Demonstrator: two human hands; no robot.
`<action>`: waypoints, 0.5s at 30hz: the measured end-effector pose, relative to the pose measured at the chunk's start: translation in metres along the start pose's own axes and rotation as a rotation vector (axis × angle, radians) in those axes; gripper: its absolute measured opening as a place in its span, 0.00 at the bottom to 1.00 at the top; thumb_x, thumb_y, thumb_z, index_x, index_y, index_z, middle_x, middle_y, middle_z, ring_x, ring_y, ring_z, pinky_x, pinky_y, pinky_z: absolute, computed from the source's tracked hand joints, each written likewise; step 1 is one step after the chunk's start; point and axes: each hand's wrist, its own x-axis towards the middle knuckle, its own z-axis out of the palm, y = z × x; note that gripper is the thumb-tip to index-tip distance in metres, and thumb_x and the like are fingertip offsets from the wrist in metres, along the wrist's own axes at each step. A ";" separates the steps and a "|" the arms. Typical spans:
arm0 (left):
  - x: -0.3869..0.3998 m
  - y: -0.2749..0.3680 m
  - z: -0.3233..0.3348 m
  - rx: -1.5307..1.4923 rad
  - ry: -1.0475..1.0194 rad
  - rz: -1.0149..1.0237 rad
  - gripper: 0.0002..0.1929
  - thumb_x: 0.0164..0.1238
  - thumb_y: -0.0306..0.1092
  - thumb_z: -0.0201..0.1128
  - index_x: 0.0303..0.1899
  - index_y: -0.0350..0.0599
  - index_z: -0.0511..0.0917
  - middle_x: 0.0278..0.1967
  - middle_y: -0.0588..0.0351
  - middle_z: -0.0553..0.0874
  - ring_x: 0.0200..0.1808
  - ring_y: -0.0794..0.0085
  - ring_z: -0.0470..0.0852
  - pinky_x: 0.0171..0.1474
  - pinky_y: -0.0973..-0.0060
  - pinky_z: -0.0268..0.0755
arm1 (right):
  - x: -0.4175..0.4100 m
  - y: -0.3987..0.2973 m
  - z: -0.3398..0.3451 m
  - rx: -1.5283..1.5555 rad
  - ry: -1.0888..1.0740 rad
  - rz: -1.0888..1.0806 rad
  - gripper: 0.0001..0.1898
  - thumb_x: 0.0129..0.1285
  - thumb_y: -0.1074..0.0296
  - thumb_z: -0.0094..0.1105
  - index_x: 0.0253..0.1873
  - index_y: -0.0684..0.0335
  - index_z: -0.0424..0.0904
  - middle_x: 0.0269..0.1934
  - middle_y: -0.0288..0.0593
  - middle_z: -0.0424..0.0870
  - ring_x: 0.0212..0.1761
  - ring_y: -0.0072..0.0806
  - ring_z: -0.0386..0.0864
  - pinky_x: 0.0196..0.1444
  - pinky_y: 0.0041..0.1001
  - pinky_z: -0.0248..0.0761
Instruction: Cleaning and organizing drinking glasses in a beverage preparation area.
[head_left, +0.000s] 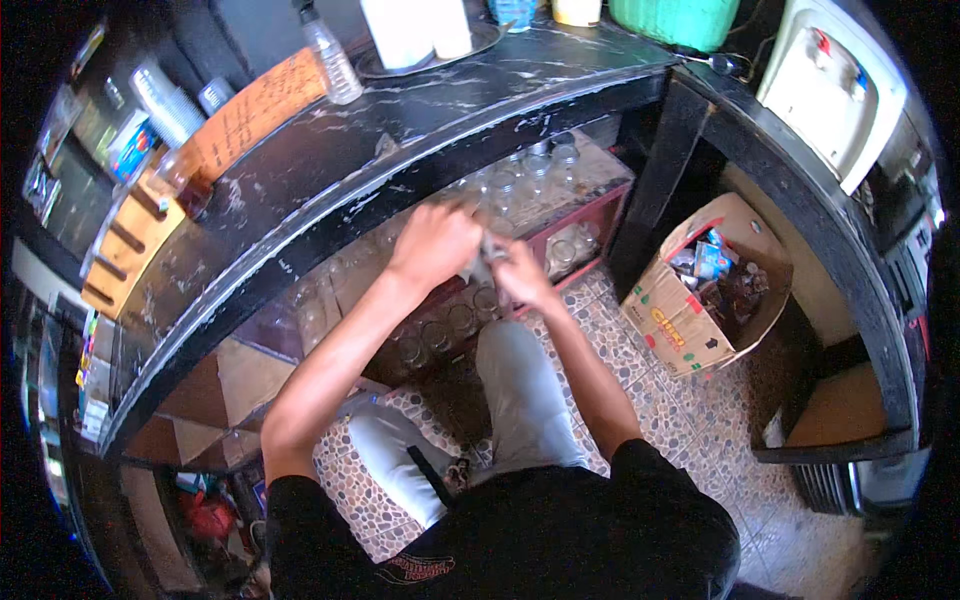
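My left hand (437, 238) is raised before the shelf under the counter, its fingers curled and partly blurred. Close beside it on the right, my right hand (519, 274) grips a greyish cloth (480, 264), which hangs between the two hands. Whether the left fingers also grip the cloth or something else is hard to tell. Clear glass jars (504, 186) stand on the upper board of the low shelf just beyond my hands. More glass jars (437, 336) stand on the lower level, below my hands, and others (561, 253) sit in the right compartment.
The dark counter edge (352, 199) curves above the shelf. A plastic bottle (334, 67), a tray (480, 46) and a green tub (675, 22) stand on it. An open cardboard box (675, 330) with wrappers inside sits on the pebble-patterned floor (637, 375) at right. My knees are below the hands.
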 end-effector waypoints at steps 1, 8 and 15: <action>0.020 0.003 -0.007 -0.049 0.090 0.043 0.11 0.61 0.32 0.64 0.42 0.39 0.85 0.46 0.48 0.88 0.52 0.57 0.89 0.49 0.61 0.86 | -0.003 -0.005 -0.018 0.001 0.115 -0.048 0.28 0.58 0.81 0.47 0.66 0.68 0.77 0.57 0.62 0.85 0.61 0.42 0.84 0.64 0.31 0.73; 0.174 -0.009 -0.027 0.294 0.545 0.373 0.20 0.67 0.30 0.56 0.59 0.42 0.83 0.68 0.58 0.81 0.77 0.68 0.69 0.80 0.66 0.58 | 0.065 -0.041 -0.128 -0.337 0.977 -0.269 0.32 0.60 0.85 0.48 0.72 0.71 0.69 0.70 0.66 0.73 0.75 0.53 0.70 0.78 0.38 0.61; 0.085 -0.038 -0.010 0.375 0.338 0.261 0.21 0.61 0.28 0.60 0.57 0.40 0.85 0.66 0.56 0.83 0.75 0.68 0.72 0.79 0.61 0.60 | 0.076 -0.012 -0.030 -0.411 0.776 -0.381 0.45 0.51 0.90 0.43 0.80 0.76 0.50 0.81 0.70 0.46 0.85 0.60 0.40 0.86 0.48 0.37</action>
